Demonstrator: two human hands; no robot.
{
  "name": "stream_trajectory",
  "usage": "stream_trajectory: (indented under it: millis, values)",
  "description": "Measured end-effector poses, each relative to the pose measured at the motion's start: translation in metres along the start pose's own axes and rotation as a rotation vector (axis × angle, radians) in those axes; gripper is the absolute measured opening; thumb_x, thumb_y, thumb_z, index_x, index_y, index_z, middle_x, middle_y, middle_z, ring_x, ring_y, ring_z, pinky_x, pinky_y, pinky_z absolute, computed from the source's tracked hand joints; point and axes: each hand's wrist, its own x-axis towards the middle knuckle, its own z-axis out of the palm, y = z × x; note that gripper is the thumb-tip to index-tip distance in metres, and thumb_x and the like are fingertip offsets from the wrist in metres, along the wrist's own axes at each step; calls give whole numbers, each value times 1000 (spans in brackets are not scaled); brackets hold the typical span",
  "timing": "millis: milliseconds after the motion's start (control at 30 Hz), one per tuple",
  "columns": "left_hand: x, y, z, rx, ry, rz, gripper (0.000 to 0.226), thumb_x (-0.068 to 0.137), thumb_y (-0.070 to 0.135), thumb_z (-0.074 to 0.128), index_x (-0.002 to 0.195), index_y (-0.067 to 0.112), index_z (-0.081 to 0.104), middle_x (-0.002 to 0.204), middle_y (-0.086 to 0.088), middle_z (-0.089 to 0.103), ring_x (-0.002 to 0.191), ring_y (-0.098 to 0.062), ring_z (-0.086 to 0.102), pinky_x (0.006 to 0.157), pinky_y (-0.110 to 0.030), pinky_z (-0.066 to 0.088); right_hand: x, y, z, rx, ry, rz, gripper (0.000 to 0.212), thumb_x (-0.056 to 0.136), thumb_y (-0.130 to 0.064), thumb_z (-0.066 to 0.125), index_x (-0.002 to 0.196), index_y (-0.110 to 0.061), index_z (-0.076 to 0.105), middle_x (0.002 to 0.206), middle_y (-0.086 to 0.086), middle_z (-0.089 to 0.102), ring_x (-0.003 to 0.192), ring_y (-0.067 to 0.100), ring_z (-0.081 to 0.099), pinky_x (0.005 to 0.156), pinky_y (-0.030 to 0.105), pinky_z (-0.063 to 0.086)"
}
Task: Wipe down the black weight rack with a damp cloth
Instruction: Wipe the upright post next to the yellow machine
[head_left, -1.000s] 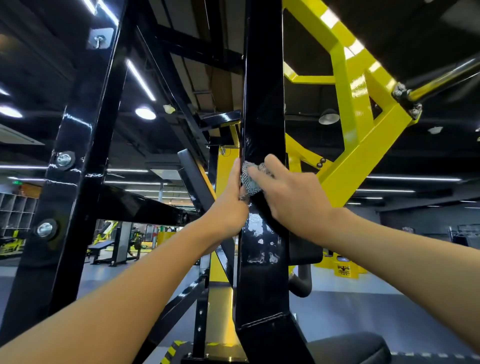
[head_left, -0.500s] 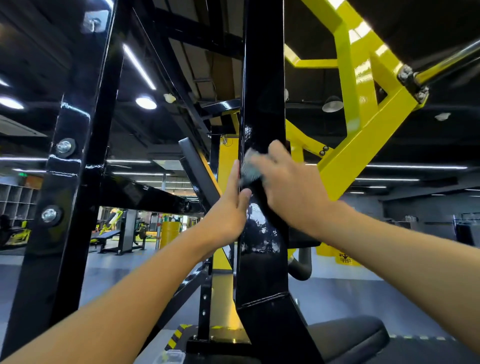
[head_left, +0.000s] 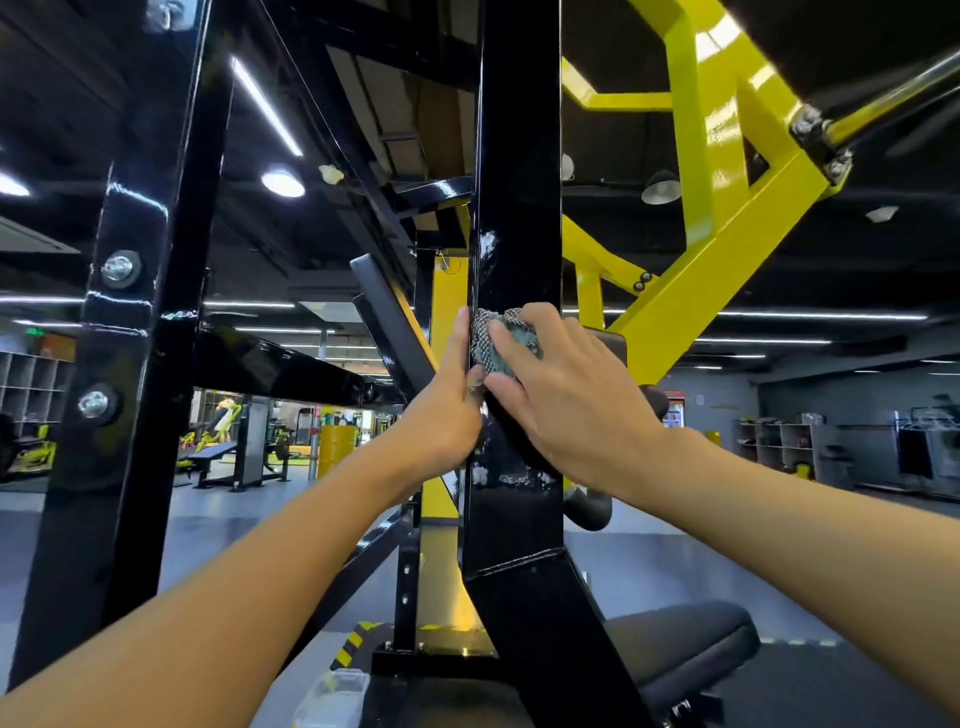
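1. A yellow frame arm (head_left: 727, 270) rises diagonally at upper right.
2. A black padded seat (head_left: 691, 639) sits low at right.
3. A clear plastic container (head_left: 332, 696) stands on the grey floor (head_left: 218, 525).
4. Overhead are a strip light (head_left: 265, 106), a round ceiling light (head_left: 283, 183) and a pendant lamp (head_left: 661, 188).
5. In the background are a yellow barrel (head_left: 337, 447), a flat bench (head_left: 213, 452) and cubby shelves (head_left: 31, 384).

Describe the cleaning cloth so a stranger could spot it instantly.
Find the black upright post at centre frame. Halfway up it, the right hand holds a bunched cloth against the post. It alone is grey-green, mesh-patterned fabric; everything around it is glossy black steel or the yellow frame.
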Motion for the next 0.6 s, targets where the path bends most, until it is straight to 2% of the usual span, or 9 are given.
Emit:
stream_trajectory:
  millis: [67,100,200,267,333,367,433,500,600]
  values:
    - [0,-1,0,-9,-6,6,64,108,33,27,153,46,-17,154,-9,40,95,-18,51,92,-46,50,11,5,3,19,38,-34,24,91,-21,67,111,-6,67,110,18,56,85,32,58,64,44,54]
    - [0,-2,0,-16,-10,9,64,108,34,27,153,46,-16,158,-8,34,90,-9,48,90,-39,48,18,9,3,28,28,-10,21,89,-14,68,108,-6,67,110,17,56,84,31,57,64,44,53]
    - [-7,-1,2,-9,-24,1,63,108,33,25,153,45,-17,161,-8,27,73,3,39,76,-23,43,21,14,6,17,17,107,32,82,4,64,113,-5,65,111,16,56,84,32,54,62,45,52]
    - [-16,-2,6,4,-29,-40,62,108,34,23,151,48,-19,147,-16,46,69,-16,53,67,-33,53,-1,10,9,-5,8,-34,32,82,7,57,112,-2,65,109,18,58,79,33,53,59,45,50]
    - [-25,-3,7,23,-38,-83,62,108,35,22,150,50,-21,117,-17,61,75,-32,58,78,-55,56,-27,10,7,-38,-32,-262,32,87,1,43,110,0,65,104,19,60,71,31,51,54,42,48]
    - [-27,-3,8,26,-43,-92,61,108,36,22,149,51,-21,117,-15,62,78,-34,61,82,-57,55,-30,15,4,-53,-50,-307,36,86,1,39,111,1,65,101,20,59,67,31,51,51,40,46]
    - [-28,-5,8,3,-44,-114,61,107,39,22,147,56,-20,128,-21,60,92,-44,65,86,-59,54,-26,22,2,-54,-62,-205,35,78,8,52,110,1,64,96,20,55,62,32,49,43,38,42]
    - [-29,-6,8,-5,-44,-125,61,107,39,23,146,58,-21,122,-32,60,98,-50,62,84,-63,52,-23,13,4,-48,-59,-44,34,71,10,66,102,-2,64,93,16,51,60,31,48,39,36,38]
    - [-32,-10,9,23,-76,-118,63,107,40,24,145,58,-23,121,-37,58,98,-54,60,81,-65,52,-23,1,8,-78,-106,-169,24,78,1,63,101,-8,62,95,12,51,62,28,50,42,34,36]
